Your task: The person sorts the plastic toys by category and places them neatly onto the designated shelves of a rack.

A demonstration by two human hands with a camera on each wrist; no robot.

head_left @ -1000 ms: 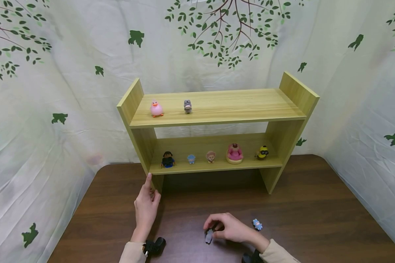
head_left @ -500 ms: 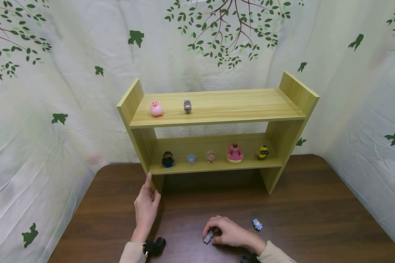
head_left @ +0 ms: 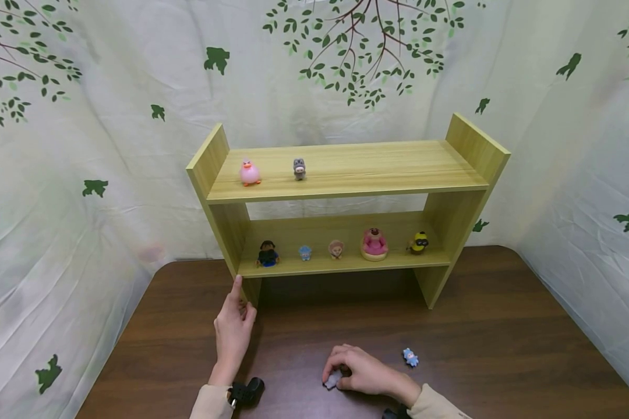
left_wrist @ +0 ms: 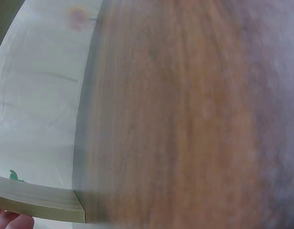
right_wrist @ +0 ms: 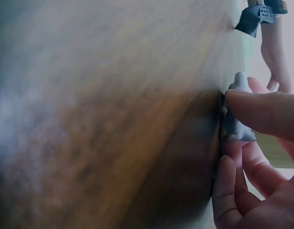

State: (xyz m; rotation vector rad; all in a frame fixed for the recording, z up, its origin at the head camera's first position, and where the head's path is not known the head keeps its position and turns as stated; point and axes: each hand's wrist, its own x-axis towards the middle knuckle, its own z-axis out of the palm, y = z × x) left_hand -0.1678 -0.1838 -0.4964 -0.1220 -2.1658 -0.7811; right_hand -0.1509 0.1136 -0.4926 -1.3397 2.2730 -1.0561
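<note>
In the head view, my left hand [head_left: 233, 334] is at the lower left front corner of a two-tier wooden shelf [head_left: 340, 195]. Its index finger reaches up to the front edge, with the thumb beside the side panel. Fingertips [left_wrist: 20, 222] show against that panel in the left wrist view. My right hand [head_left: 364, 369] pinches a small grey figurine [right_wrist: 238, 124] between thumb and fingers, low over the brown table [head_left: 482, 337]. Part of the figurine is hidden by the hand. A small blue figurine [head_left: 410, 357] lies on the table right of this hand.
A pink duck figure [head_left: 250, 173] and a grey figure [head_left: 299, 169] stand on the upper tier. Several figures line the lower tier, among them a pink bear [head_left: 374, 244] and a yellow minion [head_left: 418, 242]. A leaf-printed curtain [head_left: 136, 70] surrounds the table.
My right hand has shifted slightly left, and the grey figurine has turned from upright in view to slanted. My left hand and the shelf have stayed put.
</note>
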